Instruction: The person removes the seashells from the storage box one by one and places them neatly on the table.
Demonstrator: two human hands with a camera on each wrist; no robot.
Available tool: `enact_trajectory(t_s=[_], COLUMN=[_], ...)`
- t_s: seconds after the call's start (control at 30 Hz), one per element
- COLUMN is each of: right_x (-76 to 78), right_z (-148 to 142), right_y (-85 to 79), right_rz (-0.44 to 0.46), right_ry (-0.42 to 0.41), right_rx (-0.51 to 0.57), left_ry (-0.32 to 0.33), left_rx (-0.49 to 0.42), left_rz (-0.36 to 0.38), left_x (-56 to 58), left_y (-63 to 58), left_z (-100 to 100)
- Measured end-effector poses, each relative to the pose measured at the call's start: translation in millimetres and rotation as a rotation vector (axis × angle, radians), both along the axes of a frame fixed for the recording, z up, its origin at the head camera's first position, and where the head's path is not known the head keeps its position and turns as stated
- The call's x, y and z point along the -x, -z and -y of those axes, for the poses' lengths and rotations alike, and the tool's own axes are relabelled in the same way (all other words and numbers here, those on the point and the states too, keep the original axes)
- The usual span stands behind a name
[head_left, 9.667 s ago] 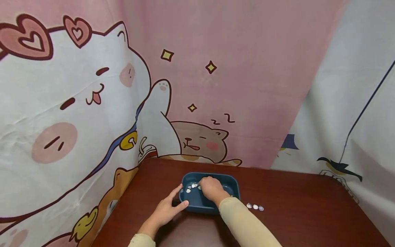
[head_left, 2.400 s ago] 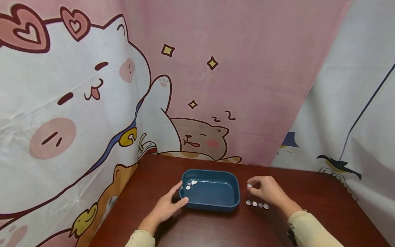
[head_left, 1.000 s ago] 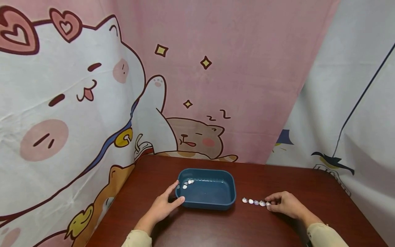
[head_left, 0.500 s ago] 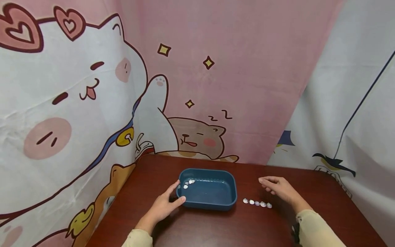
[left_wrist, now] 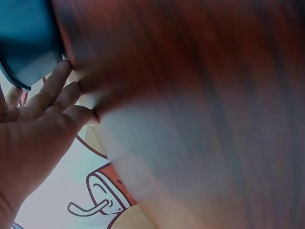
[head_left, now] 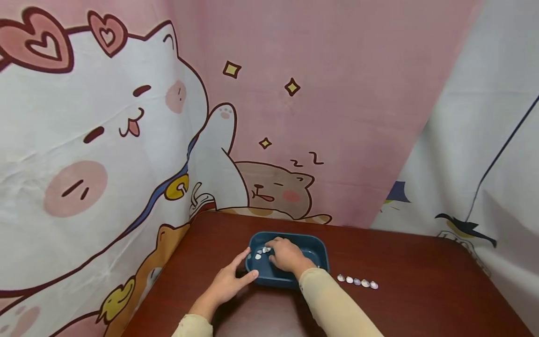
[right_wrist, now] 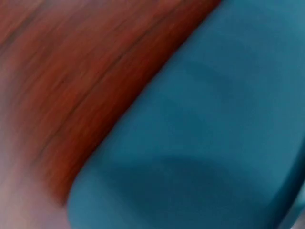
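Observation:
My left hand (head_left: 229, 283) rests at the left end of a blue rectangular basin (head_left: 275, 282), thumb at its front corner and fingers along its left side. In the left wrist view, the fingers of the left hand (left_wrist: 38, 129) stretch out beside the basin (left_wrist: 28, 38). My right hand (head_left: 288, 255) reaches down into the basin, index finger extended right at a small cluster of white seashells (head_left: 258, 256), thumb held apart. The right wrist view is filled mostly by the basin's wall (right_wrist: 190, 119); the hand does not show there.
On the reddish-brown table (head_left: 412, 267), right of the basin, several small white and purplish seashells (head_left: 365, 283) lie in a row. A cartoon-printed curtain (head_left: 337, 117) hangs behind the table and along its sides.
Over the earlier frames, the row of shells grew rightward as the right hand set shells down. Since then that hand has moved left, from above the row into the basin. The left hand stays put.

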State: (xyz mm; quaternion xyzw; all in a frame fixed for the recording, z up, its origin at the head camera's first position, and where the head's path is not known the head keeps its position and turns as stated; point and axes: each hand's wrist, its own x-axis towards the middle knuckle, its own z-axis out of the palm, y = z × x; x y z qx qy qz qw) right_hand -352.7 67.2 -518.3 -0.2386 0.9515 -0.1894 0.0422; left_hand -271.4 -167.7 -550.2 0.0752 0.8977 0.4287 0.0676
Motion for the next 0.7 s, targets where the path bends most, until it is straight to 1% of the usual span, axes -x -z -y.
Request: enact_trajectory(t_s=[0.07, 0.13, 0.2, 0.27, 0.33, 0.4, 0.43, 0.5, 0.63, 0.7], right_x=[1.7, 4.6, 8.1, 8.1, 8.2, 6.7, 5.5, 2.2, -3.4, -4.4], right_z=[16, 25, 32, 29, 23, 14, 8, -6, -33, -43], right_y=[5.6, 9.5, 11.4, 15.1, 17.0, 16.8, 16.4, 14.3, 11.0, 11.5], right_rz=[-0.05, -0.079, -0.11, -0.151, -0.196, -0.214, -0.207, -0.18, -0.109, -0.09], right_ry=[0.017, 0.031, 0.017, 0.0, -0.007, 0.004, 0.009, 0.023, 0.09, 0.117], right_rx=[-0.094, -0.161, -0.22, -0.272, -0.294, -0.28, -0.26, -0.203, -0.092, -0.07], left_ry=[0.01, 0.017, 0.02, 0.027, 0.027, 0.023, 0.019, 0.011, -0.011, -0.018], left_rx=[-0.005, -0.009, -0.011, -0.013, -0.017, -0.018, -0.017, -0.014, -0.008, -0.009], left_rz=[-0.006, -0.007, -0.006, -0.002, -0.013, -0.019, -0.018, -0.02, -0.015, -0.011], left_x=[1.4, 2.1, 2.7, 1.6, 1.7, 2.0, 2.2, 2.3, 1.0, 0.3], left_y=[-0.7, -1.1, -1.8, -0.1, 0.6, 0.3, 0.1, -0.3, -2.1, -2.9], left_z=[0, 1, 3, 1, 0, 0, 0, 0, -1, -2])
